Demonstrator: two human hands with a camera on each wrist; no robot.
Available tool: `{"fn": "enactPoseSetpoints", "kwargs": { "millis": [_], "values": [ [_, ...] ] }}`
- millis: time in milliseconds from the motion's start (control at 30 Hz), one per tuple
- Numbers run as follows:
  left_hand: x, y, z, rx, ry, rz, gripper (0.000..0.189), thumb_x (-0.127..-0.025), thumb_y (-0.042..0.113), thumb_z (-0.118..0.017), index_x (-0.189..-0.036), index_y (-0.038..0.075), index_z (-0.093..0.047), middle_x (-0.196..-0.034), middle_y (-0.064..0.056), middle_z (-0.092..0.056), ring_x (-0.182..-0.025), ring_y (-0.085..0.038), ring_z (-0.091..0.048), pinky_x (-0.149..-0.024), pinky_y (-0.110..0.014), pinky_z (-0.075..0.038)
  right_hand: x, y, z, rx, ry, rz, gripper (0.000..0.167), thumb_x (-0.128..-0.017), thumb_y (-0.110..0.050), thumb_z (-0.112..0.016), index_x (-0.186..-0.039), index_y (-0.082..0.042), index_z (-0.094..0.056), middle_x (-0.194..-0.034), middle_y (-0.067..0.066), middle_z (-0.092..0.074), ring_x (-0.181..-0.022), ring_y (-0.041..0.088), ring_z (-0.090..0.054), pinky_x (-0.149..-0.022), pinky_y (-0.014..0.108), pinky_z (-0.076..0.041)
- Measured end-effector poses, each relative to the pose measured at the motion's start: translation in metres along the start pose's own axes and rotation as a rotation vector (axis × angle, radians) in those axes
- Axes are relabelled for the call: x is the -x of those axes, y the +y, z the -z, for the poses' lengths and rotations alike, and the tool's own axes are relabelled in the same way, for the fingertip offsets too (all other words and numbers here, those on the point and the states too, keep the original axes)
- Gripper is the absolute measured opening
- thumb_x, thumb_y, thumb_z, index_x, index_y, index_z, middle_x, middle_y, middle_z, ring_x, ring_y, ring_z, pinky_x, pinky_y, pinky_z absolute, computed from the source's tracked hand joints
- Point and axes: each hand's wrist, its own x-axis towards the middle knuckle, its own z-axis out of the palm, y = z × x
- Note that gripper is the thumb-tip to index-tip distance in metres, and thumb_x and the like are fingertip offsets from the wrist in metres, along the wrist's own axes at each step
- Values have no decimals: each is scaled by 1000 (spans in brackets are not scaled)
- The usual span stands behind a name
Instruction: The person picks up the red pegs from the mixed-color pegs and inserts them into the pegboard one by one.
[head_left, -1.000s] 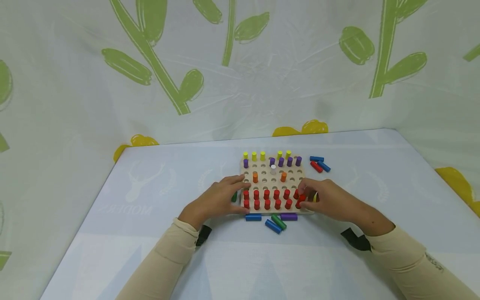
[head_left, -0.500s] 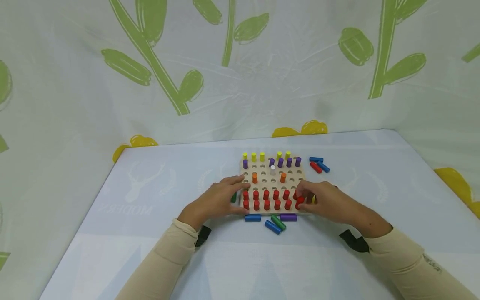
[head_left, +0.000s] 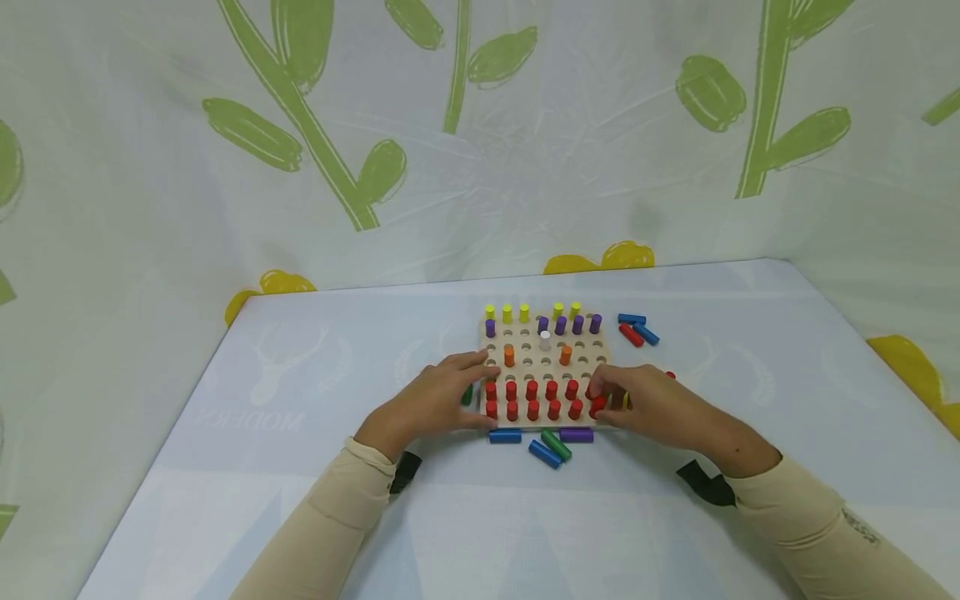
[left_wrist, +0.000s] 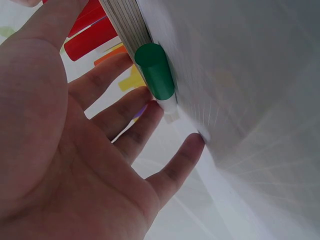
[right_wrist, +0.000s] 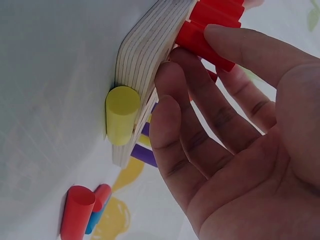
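A wooden pegboard point(head_left: 519, 369) lies flat on the table, bearing two front rows of red pegs, several purple and yellow pegs at the back, two orange pegs point(head_left: 566, 356) and a white peg point(head_left: 545, 340). At its front right corner my right hand point(head_left: 663, 408) pinches a red peg point(right_wrist: 205, 45) that stands in the board. My left hand point(head_left: 427, 407) rests against the board's left side, thumb and fingers spread and extended. A green peg point(left_wrist: 157, 75) lies beside that edge, near the left fingers.
Loose blue point(head_left: 506, 436), green point(head_left: 557, 444) and purple point(head_left: 577, 435) pegs lie before the board. Blue and red pegs point(head_left: 631, 335) lie at its back right. Beside the right edge are a yellow peg point(right_wrist: 122, 117) and another red peg point(right_wrist: 77, 215).
The right hand has shifted very slightly, keeping its hold on the red peg. The left hand stays in place, and the pegs in the board look the same.
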Motion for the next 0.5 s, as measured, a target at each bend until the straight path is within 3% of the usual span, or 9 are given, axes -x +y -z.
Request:
{"fn": "enactPoseSetpoints", "kwargs": {
  "millis": [500],
  "values": [
    [1, -1, 0, 0, 10, -12, 80, -80, 50, -80, -149, 27, -48, -164, 1, -31, -152, -26, -28, -117, -62, -30, 1, 2, 5, -6, -15, 26, 23, -85, -24, -80, -103, -20, -67, -88, -10, -66, -85, 9, -60, -69, 18, -54]
  ]
}}
